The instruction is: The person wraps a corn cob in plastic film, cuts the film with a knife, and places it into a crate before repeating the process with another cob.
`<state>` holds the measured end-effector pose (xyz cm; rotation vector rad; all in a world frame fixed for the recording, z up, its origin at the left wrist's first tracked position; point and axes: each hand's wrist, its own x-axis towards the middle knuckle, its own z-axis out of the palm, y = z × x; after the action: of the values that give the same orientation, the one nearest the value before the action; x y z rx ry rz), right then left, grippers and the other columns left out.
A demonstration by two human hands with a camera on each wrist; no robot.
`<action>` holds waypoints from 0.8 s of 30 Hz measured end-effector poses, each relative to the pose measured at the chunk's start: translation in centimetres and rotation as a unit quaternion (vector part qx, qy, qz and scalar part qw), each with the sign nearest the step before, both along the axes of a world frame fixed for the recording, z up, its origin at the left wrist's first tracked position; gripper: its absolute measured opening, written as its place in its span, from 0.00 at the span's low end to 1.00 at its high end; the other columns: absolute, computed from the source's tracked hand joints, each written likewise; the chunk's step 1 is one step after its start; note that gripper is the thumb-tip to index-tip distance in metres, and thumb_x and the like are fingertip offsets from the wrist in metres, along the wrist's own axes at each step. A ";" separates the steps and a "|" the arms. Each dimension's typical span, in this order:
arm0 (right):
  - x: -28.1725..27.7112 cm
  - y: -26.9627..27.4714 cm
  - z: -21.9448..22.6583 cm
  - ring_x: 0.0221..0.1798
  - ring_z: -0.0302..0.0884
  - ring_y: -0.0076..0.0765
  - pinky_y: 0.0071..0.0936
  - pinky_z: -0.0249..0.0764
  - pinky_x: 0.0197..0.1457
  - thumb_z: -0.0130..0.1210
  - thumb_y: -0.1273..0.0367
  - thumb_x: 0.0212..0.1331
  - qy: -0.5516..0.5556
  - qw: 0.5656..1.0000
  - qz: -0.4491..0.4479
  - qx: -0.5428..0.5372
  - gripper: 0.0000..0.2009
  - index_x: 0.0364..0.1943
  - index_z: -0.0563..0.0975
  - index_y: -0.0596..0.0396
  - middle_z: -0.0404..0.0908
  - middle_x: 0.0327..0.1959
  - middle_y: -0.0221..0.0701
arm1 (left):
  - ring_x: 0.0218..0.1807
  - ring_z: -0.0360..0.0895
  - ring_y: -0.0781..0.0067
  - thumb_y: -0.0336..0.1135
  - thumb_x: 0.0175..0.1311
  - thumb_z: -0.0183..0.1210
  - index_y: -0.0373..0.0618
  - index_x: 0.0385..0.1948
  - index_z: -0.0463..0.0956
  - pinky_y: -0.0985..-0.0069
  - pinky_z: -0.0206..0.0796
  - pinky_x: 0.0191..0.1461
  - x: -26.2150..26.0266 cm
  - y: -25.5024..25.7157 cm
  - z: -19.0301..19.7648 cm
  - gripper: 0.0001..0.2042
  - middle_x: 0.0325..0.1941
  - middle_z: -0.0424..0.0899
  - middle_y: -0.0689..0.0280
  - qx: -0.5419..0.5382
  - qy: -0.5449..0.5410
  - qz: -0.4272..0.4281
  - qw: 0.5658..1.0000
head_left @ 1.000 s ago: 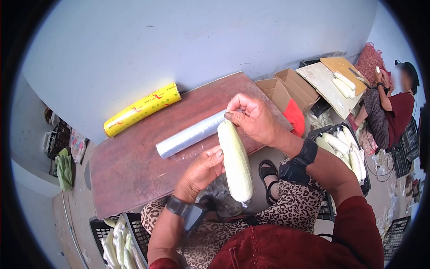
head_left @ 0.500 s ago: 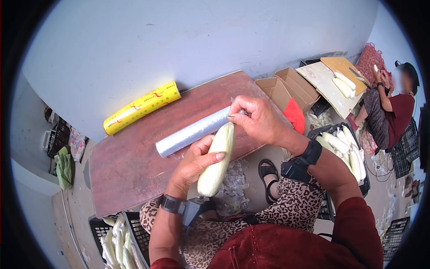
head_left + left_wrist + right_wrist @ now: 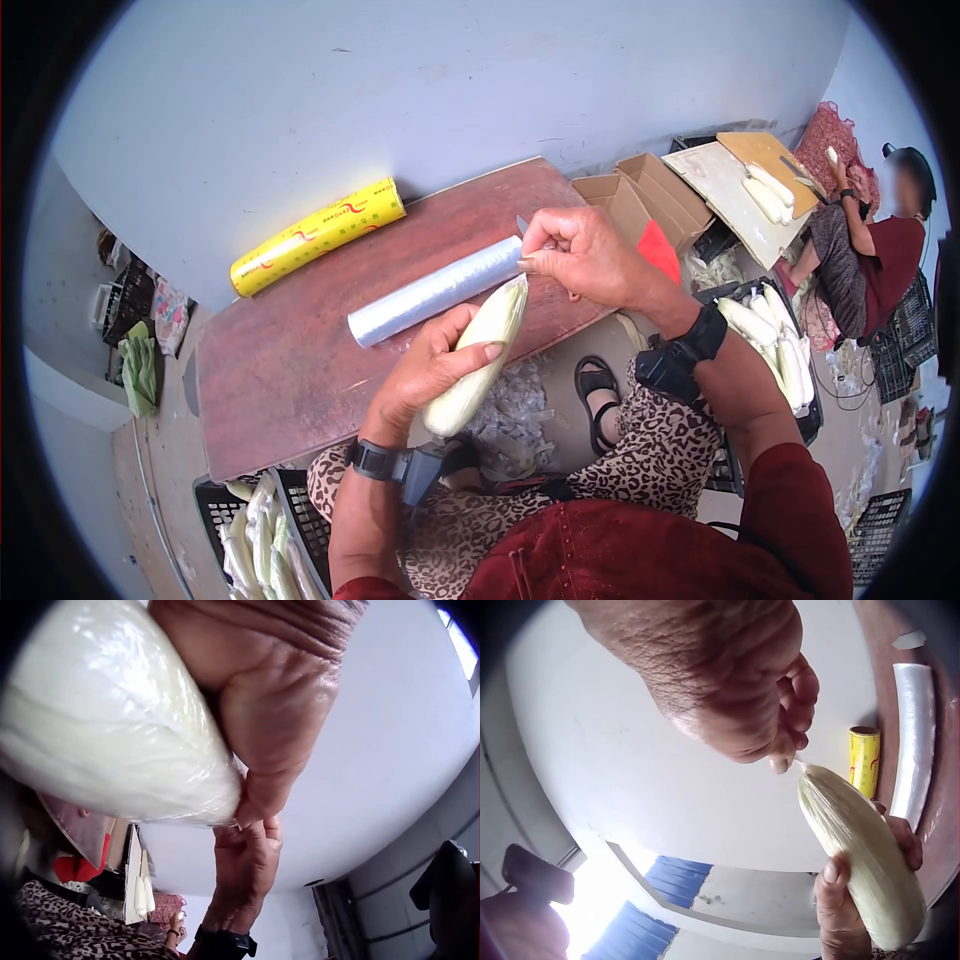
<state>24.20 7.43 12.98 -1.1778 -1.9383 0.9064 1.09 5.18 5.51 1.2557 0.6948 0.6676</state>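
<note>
My left hand (image 3: 425, 370) grips an ear of corn in its pale green husk (image 3: 478, 358), thumb across the near side. In the left wrist view, shiny clear film lies tight over the ear (image 3: 112, 712). My right hand (image 3: 580, 258) is at the pointed upper end, thumb and forefinger pinching a thin twist of film (image 3: 801, 759) there, as the right wrist view shows. Behind the ear, a roll of clear film (image 3: 435, 292) lies on the reddish-brown table (image 3: 280, 390).
A yellow printed roll (image 3: 318, 238) lies along the table's wall side. Film-wrapped ears (image 3: 262, 545) fill a black crate at lower left; another crate of ears (image 3: 770, 335) stands right. Cardboard boxes (image 3: 660, 200) are beyond the table. Another person (image 3: 890, 250) sits at far right.
The ear has swung from near upright to leaning, its lower end moving left toward my left palm. My right hand has shifted slightly right, still at the tip.
</note>
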 end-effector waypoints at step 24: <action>0.4 0.0 -0.6 0.34 0.79 0.21 0.19 0.74 0.38 0.61 0.77 0.54 -0.038 0.985 0.133 0.103 0.06 0.37 0.80 0.59 0.82 0.34 0.29 | 0.38 0.82 0.69 0.44 0.62 0.60 0.33 0.50 0.73 0.74 0.76 0.45 0.1 -0.1 -1.5 0.23 0.38 0.83 0.56 -0.131 -0.170 -0.068 0.974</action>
<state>24.58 7.40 12.36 -0.8589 -2.2281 0.7782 1.15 5.12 3.98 0.9078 0.3928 0.6358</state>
